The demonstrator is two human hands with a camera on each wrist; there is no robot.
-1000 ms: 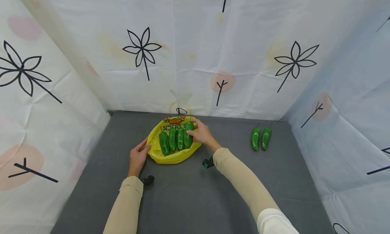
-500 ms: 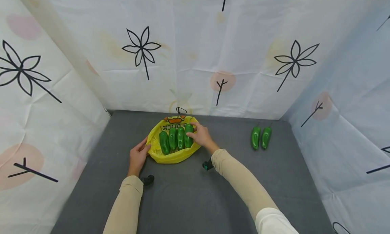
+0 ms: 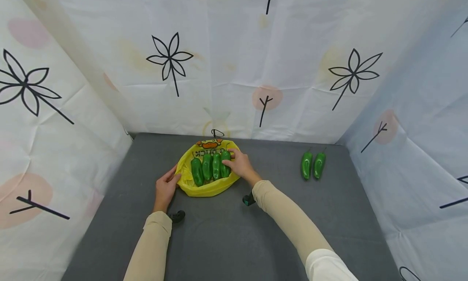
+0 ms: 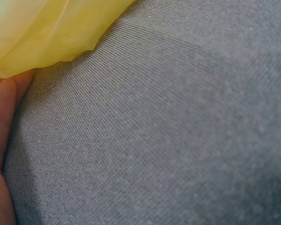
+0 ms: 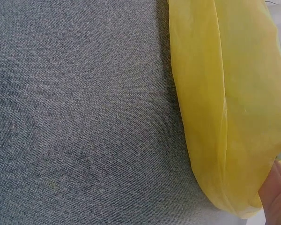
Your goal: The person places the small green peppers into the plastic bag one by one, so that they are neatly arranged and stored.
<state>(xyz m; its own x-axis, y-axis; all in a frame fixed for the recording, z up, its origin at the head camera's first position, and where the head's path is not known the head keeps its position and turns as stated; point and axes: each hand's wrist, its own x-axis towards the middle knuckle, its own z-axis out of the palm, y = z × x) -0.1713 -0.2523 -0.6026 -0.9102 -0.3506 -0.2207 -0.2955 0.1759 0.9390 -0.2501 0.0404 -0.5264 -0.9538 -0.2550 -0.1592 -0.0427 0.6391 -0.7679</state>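
Observation:
A yellow plastic bag (image 3: pixel 204 191) lies on the table with its mouth spread wide, several green chili peppers side by side inside. My right hand (image 3: pixel 242 166) reaches over the bag's right rim and holds the rightmost pepper (image 3: pixel 225 173) between thumb and fingers. At the left rim, my left hand (image 3: pixel 165 191) pinches the bag's edge, thumb on the inside. The left wrist view has the left fingers (image 4: pixel 2 112) partly under the yellow plastic (image 4: pixel 47 37). In the right wrist view, the bag's side (image 5: pixel 220 103) hides most of the right hand (image 5: pixel 274 192).
Two more green chili peppers, a left one (image 3: pixel 306 166) and a right one (image 3: pixel 319 166), lie toward the back right of the grey table (image 3: pixel 226 240). White patterned cloth (image 3: pixel 234 61) hangs behind and at both sides. Black wrist cameras jut from both wrists.
The right hand and the pepper it holds have shifted slightly down and left, closer to the other peppers in the bag. My left hand keeps its place at the rim.

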